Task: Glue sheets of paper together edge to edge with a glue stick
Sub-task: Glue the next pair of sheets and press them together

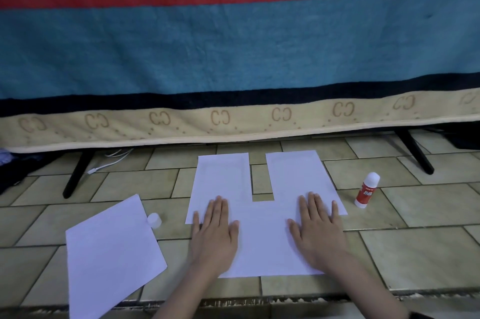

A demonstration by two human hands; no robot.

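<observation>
Three white sheets lie joined in a U shape on the tiled floor: a near sheet [262, 240], a far left sheet [220, 176] and a far right sheet [296, 173]. My left hand [214, 230] presses flat where the near sheet overlaps the left one. My right hand [318, 228] presses flat on the overlap with the right sheet. Both hands are spread and hold nothing. A red and white glue stick [366, 190] stands upright to the right of the paper. Its white cap [154, 220] lies to the left.
A loose white sheet [111, 253] lies skewed at the left, touching the cap. A teal, red and beige blanket [233, 59] hangs across the back over black legs [76, 176]. A white cable [109, 163] lies under it. A floor step edge [259, 298] runs near me.
</observation>
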